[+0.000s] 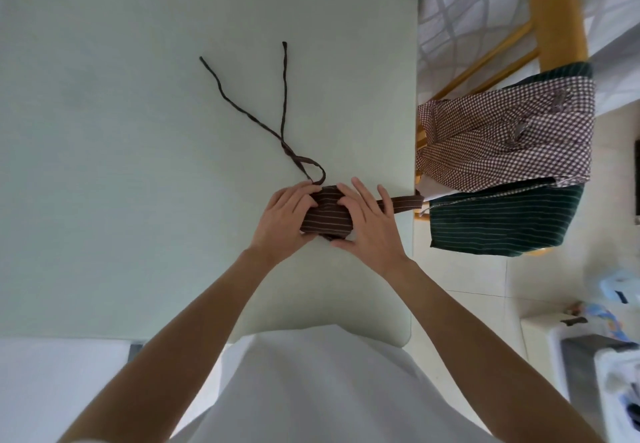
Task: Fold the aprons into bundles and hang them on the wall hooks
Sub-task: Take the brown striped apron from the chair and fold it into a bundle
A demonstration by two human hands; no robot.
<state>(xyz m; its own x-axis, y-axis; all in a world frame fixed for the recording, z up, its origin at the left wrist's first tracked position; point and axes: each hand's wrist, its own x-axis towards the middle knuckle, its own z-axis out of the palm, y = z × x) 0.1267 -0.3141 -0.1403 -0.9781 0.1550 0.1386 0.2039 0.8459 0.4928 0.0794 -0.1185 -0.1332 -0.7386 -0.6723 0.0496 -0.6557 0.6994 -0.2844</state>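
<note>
Rolling was nearly finished: the left hand (284, 214) and right hand (367, 224) both curled around the small brown pinstriped apron bundle (325, 214) on the pale green tabletop (138, 131). Its two thin dark ties (277, 113) trailed loose across the table, probably yet to be wound. A brown gingham apron (509, 138) and a dark green striped apron (502, 221) waited unfolded over the wooden chair (557, 17). No hooks were visible.

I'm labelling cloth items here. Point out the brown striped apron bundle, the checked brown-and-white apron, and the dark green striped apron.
Brown striped apron bundle (325, 216), head view: striped top between the hands.
Checked brown-and-white apron (512, 138), head view: middle of cloth.
Dark green striped apron (502, 217), head view: hanging front panel.
</note>
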